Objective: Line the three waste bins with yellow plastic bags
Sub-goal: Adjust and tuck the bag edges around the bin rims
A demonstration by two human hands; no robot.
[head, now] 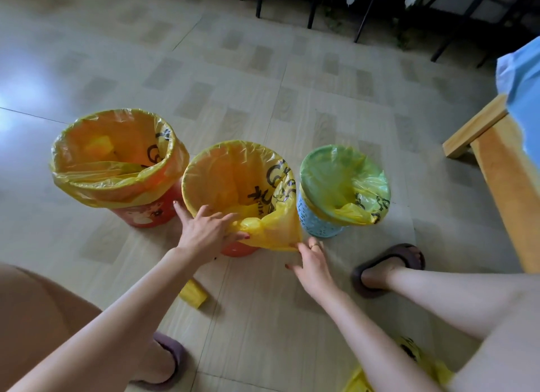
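Nearest the camera, crumpled yellow plastic (409,371) at the bottom edge, partly hidden behind the right forearm. Just beyond, a small folded yellow bag (193,297) flat on the tiled floor (263,99) beside the left arm. Two feet in dark slippers (388,267) on the tiles. Left hand (204,231) laid on the near rim of the middle bin (236,248), fingers spread and mostly straight over the bunched yellow bag (271,231), thumb stretched towards the left bin (140,213). Right hand (312,260) at the loose lower edge of that same bag, fingertips meeting the plastic; whether pinched or merely touched, impossible to tell. Three bins in a row on the floor, each with a yellow liner folded over its rim: red at left, orange in the middle, a perforated blue bin (315,222) at right, close together. Wooden bench (502,169) at right under blue cloth (523,81). Farthest off, dark metal furniture legs (362,20).
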